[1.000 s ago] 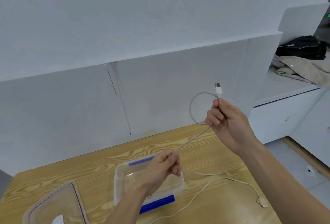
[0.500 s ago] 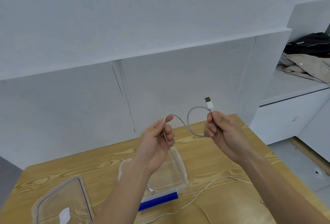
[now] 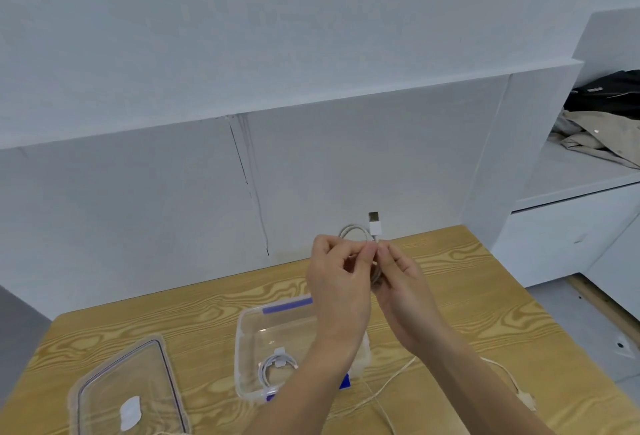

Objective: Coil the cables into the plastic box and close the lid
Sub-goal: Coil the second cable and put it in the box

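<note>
My left hand (image 3: 337, 273) and my right hand (image 3: 403, 282) meet above the table, both pinching a white USB cable (image 3: 356, 232) wound into a small loop. Its USB plug (image 3: 374, 223) sticks up above my right fingers. The rest of this cable hangs down to the table (image 3: 384, 389). Below my hands stands a clear plastic box (image 3: 256, 341) with blue clips; a coiled white cable (image 3: 277, 365) lies inside it. The clear lid (image 3: 124, 389) lies flat on the table at the left.
A wooden table (image 3: 207, 323) stands against a white wall. Another white cable with a plug (image 3: 519, 389) trails over the table at the right. White cabinets at the right carry clothing (image 3: 602, 129).
My left hand rose from the box and came to my right hand, bringing cable with it. The single wide loop is now a tighter coil held by both hands.
</note>
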A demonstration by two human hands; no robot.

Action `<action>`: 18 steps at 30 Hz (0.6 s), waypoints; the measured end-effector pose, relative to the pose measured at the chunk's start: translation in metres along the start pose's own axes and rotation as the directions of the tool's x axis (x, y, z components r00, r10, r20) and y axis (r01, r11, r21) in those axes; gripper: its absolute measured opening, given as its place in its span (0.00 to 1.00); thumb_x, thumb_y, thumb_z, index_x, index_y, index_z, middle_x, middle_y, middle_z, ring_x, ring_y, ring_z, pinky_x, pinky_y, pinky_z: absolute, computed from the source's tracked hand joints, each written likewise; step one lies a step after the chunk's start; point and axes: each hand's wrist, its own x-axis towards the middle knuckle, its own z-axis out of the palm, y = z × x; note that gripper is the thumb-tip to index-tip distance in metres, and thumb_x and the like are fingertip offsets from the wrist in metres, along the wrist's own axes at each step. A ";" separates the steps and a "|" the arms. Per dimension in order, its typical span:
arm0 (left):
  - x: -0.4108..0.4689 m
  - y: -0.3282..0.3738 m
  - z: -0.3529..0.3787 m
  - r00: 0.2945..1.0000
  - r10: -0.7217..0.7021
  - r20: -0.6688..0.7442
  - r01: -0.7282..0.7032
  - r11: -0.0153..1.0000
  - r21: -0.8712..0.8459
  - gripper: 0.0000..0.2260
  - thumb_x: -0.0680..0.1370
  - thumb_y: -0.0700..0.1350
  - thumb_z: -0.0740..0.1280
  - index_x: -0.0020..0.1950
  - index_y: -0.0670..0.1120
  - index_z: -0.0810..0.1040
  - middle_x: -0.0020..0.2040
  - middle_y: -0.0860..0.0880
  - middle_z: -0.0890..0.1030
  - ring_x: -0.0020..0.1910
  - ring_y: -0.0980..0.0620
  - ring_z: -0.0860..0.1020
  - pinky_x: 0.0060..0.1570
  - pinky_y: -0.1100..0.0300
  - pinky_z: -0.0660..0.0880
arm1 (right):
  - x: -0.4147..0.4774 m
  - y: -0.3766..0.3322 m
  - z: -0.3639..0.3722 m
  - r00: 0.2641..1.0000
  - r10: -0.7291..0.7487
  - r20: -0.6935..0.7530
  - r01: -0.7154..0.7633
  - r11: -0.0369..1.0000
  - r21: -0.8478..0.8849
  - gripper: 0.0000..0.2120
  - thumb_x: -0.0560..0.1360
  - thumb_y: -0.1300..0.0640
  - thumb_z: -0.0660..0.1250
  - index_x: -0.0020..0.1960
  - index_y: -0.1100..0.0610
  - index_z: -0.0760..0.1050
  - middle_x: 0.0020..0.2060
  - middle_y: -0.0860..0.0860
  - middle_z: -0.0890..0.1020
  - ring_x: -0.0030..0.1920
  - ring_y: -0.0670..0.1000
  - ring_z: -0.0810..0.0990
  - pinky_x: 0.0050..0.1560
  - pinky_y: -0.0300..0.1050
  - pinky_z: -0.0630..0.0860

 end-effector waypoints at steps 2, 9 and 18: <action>0.001 -0.005 -0.001 0.998 0.050 -0.033 -0.048 0.997 0.054 0.05 0.73 0.43 0.71 0.37 0.47 0.82 0.41 0.56 0.71 0.41 0.60 0.74 0.38 0.71 0.71 | -0.002 0.001 0.006 1.000 0.029 -0.002 -0.029 0.999 0.031 0.15 0.81 0.56 0.55 0.52 0.63 0.77 0.45 0.60 0.82 0.48 0.55 0.79 0.49 0.44 0.77; -0.001 -0.022 -0.010 0.895 0.447 0.009 -0.399 0.788 0.469 0.11 0.76 0.42 0.60 0.53 0.47 0.81 0.53 0.46 0.76 0.41 0.52 0.75 0.28 0.63 0.70 | -0.004 -0.005 0.020 0.980 0.168 0.104 -0.189 0.951 0.243 0.15 0.81 0.58 0.54 0.57 0.65 0.76 0.52 0.61 0.83 0.55 0.55 0.82 0.50 0.41 0.79; -0.008 -0.027 -0.014 0.944 0.328 0.024 -0.319 0.893 0.319 0.12 0.79 0.50 0.59 0.59 0.54 0.78 0.65 0.51 0.65 0.52 0.58 0.71 0.43 0.62 0.76 | 0.002 0.004 0.028 0.980 0.192 0.050 -0.197 0.931 0.308 0.14 0.82 0.55 0.52 0.54 0.64 0.72 0.43 0.65 0.79 0.47 0.59 0.80 0.45 0.43 0.80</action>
